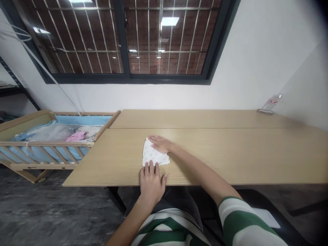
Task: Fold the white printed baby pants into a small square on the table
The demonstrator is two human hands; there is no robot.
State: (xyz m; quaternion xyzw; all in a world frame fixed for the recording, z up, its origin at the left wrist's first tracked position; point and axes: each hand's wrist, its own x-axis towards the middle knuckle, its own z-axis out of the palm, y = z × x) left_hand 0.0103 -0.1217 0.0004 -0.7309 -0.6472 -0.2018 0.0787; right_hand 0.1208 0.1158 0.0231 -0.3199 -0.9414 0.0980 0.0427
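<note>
A small white cloth (151,156) with a faint print lies flat on the wooden bench (243,157), between the seam and the front edge, nearer the left edge than the right. The right hand (161,144) rests palm down over the cloth's far right part, its fingers pointing toward the bench's left edge; its grip is flat and unclosed. The left hand (151,179) reaches in over the front edge, fingertips on the cloth's near side, its grip also loose, fingers straight and thumb spread. Beside the bench's left edge stands a wooden crib (51,166) with a light blue lining and a pink cloth (77,136) inside. At the back right corner sits what seems a clear packet (270,104), too small to make out. A barred window (124,41) is above the back edge.
</note>
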